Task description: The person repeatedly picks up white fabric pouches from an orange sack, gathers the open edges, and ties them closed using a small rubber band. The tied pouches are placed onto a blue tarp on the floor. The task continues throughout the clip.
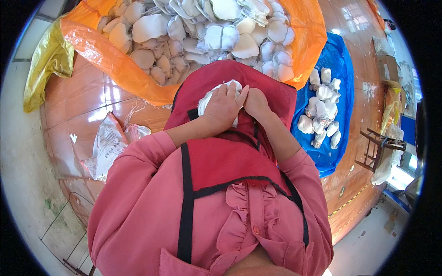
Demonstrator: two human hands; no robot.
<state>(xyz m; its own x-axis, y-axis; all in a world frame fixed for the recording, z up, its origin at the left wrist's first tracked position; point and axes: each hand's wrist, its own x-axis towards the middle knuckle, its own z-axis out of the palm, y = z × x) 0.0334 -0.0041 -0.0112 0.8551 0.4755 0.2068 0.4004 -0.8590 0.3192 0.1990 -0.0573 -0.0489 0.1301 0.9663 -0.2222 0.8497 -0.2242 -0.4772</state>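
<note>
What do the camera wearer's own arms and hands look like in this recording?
The left hand and right hand are bare, with no gloves, watch or bracelet visible. The left rose-pink fabric sleeve and matching right sleeve look plain and stop short of the hands.

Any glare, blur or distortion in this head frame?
Head view: glare on the glossy tiled floor, left and upper right; a blown-out patch near the lower right rim; surroundings curve toward black corners; left hand and right hand look fairly sharp.
</note>
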